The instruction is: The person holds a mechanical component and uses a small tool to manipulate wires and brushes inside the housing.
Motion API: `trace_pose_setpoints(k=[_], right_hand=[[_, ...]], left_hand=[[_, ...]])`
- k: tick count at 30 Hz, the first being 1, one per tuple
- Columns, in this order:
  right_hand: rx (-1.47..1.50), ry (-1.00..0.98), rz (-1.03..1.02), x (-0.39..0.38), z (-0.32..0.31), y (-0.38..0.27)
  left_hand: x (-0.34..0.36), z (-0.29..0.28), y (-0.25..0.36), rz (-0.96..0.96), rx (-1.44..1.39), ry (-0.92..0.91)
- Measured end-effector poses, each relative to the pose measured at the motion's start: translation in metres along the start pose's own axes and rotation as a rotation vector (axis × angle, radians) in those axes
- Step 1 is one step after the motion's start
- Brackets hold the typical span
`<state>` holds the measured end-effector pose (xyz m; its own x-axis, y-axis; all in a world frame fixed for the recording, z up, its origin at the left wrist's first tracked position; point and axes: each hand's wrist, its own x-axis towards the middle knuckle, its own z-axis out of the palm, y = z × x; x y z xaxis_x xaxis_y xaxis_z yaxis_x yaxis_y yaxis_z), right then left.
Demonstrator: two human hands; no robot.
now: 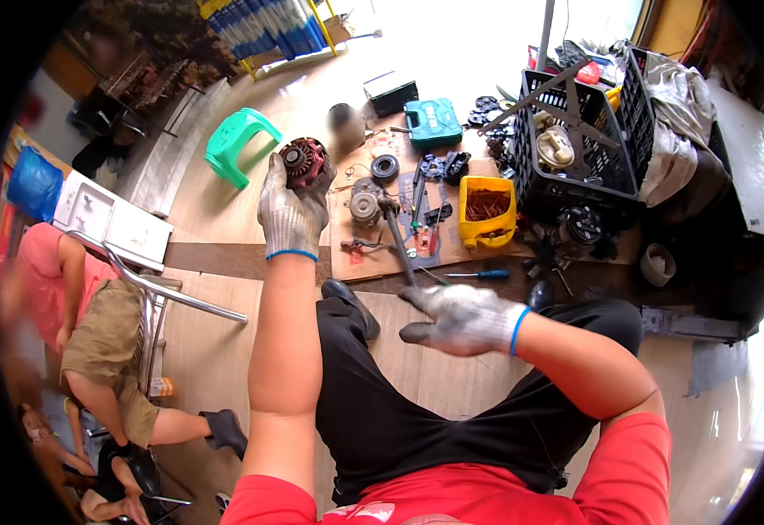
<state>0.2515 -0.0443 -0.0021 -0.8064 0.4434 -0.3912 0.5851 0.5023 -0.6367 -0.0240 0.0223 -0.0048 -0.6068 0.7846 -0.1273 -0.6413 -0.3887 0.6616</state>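
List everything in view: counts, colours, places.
Cardboard: one, brown, floor centre
Finned part: one, dark reddish, upper centre
Hammer-like tool: one, dark, centre
Metal housing: one, silver, cardboard
Container: one, yellow, cardboard
Case: one, teal, cardboard
Screwdriver: one, blue, before container
Crates: two, black, right
Stool: one, green, upper left
Rack: one, yellow, top
Loose parts: uncounted, mostly dark, cardboard
Other people: at least two, one in pink, left
Legs: two, black trousers, bottom
Left grip: one, greyish glove, around finned part
Right grip: one, greyish glove, by tool handle

We cannot see the underside of the reddish round part (303, 161) — our left hand (293, 210) covers it; our right hand (467, 319) hides the end of the hammer (397, 238) — and a shape (347, 128) beyond is too blurred to name.
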Motion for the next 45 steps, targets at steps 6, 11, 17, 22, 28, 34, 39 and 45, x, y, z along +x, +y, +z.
trace_pose_setpoints(k=[6, 11, 17, 22, 28, 34, 39, 45], right_hand=[[0.609, 0.262, 0.010, 0.009, -0.066, 0.021], [0.427, 0.547, -0.429, 0.054, -0.053, 0.049], [1.514, 0.125, -0.214, 0.078, -0.046, 0.028], [1.389, 0.160, -0.065, 0.068, -0.053, 0.016], [0.022, 0.861, -0.619, 0.084, -0.036, 0.037], [0.443, 0.562, -0.345, 0.062, -0.030, 0.022], [-0.049, 0.548, -0.418, 0.059, -0.005, 0.049], [0.410, 0.206, -0.144, 0.004, 0.019, 0.046]], left_hand=[[-0.012, -0.001, 0.001, -0.130, -0.029, -0.148], [-0.029, 0.011, -0.016, -0.208, 0.010, -0.193], [-0.047, 0.021, -0.041, -0.047, 0.254, -0.406], [-0.046, 0.015, -0.042, -0.098, 0.188, -0.357], [-0.050, 0.018, -0.038, -0.165, 0.194, -0.243], [-0.033, 0.002, -0.025, -0.266, 0.074, -0.166], [-0.013, -0.002, -0.019, -0.232, 0.047, -0.086], [-0.002, -0.011, -0.010, -0.231, -0.016, -0.039]])
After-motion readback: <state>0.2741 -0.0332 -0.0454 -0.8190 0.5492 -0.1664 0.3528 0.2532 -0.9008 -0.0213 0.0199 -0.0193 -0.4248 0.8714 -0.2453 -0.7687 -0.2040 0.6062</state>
